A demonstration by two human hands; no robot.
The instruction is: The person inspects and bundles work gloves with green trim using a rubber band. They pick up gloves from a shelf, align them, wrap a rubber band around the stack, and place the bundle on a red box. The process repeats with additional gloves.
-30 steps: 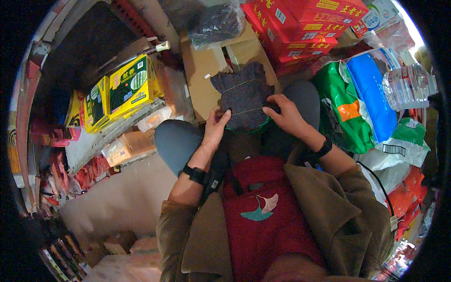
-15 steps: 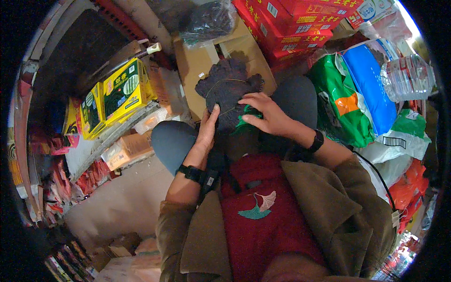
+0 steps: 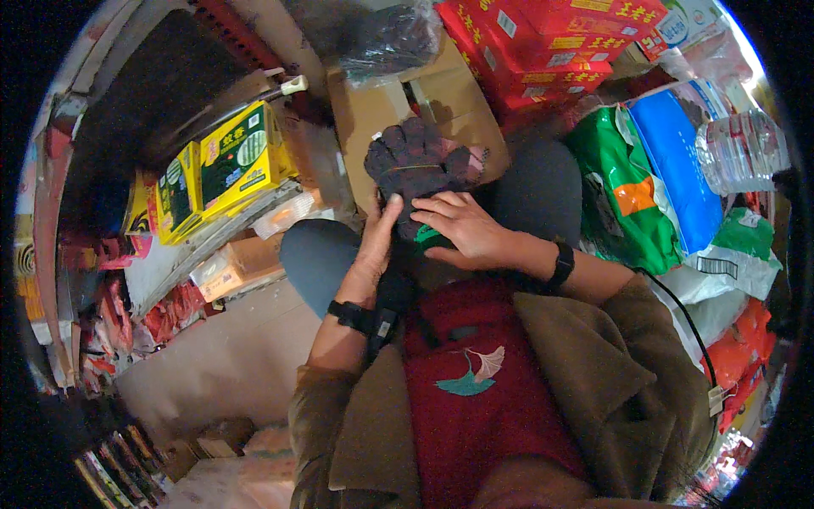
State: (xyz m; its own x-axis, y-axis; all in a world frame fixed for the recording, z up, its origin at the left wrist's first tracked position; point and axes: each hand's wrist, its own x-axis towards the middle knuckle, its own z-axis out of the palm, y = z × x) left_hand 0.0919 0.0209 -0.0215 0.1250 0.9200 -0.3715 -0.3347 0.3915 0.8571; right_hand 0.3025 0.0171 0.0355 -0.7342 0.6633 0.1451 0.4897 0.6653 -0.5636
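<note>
A bundle of dark grey knitted work gloves (image 3: 415,163) is held over my lap, its fingers pointing away from me. A thin yellowish band runs across it. Green cuffs (image 3: 426,235) show at the near end, partly under my right hand. My left hand (image 3: 378,231) grips the bundle's left edge, thumb on top and the other fingers hidden beneath. My right hand (image 3: 465,227) is bent over the right side of the cuff end, its fingertips pressing on the knit.
Beyond the gloves stands a brown cardboard box (image 3: 458,97), with a dark plastic-wrapped bundle (image 3: 394,41) on it. Red cartons (image 3: 543,51) are stacked behind. Yellow-green boxes (image 3: 240,153) sit on a left shelf. At right are green (image 3: 619,187) and blue packs (image 3: 674,161) and clear bottles (image 3: 739,151).
The glove bundle has tilted, so the glove fingers now show more distinctly. My right hand has slid slightly nearer me, over the green cuffs. The whole view has shifted slightly.
</note>
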